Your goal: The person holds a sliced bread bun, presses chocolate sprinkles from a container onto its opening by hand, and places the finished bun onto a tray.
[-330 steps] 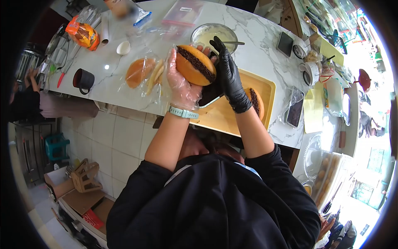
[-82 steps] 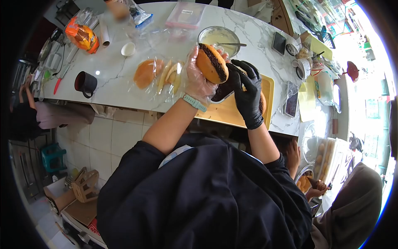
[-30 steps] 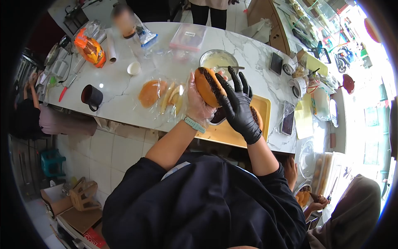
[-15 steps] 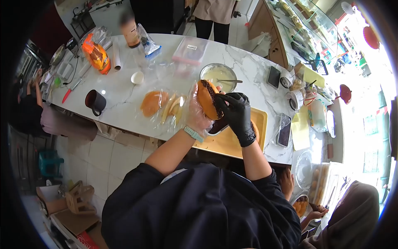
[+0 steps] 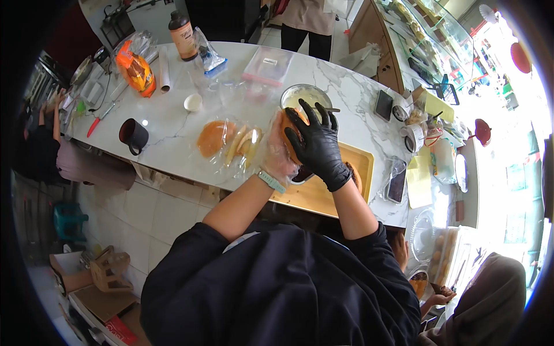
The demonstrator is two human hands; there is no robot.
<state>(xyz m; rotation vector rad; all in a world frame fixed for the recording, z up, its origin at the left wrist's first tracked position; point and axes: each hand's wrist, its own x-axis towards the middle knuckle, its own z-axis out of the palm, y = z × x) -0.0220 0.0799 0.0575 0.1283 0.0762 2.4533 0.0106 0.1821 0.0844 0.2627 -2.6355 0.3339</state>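
Observation:
My left hand (image 5: 278, 154), in a clear plastic glove, is closed around a bread roll (image 5: 287, 128) above the table's front edge. My right hand (image 5: 319, 149), in a black glove, lies over the roll with its fingers spread, hiding much of it. Just behind the hands is a metal bowl (image 5: 300, 90) of pale cream with a utensil handle across its rim. Below them a yellow tray (image 5: 363, 167) holds another roll (image 5: 354, 177) with dark topping, partly covered by my right wrist, and a container with dark contents (image 5: 301, 174).
Left of my hands, bread pieces (image 5: 216, 138) lie in clear plastic. A dark mug (image 5: 134, 136), white cup (image 5: 193, 102), brown bottle (image 5: 183, 37) and plastic box (image 5: 267, 66) stand farther off. Phones (image 5: 384, 106) lie at right. A person's hand (image 5: 441, 297) shows lower right.
My right hand has gone from fingers bunched at the roll's dark-topped edge to spread flat over it. The roll stays in my left hand. The person across the table has shifted right.

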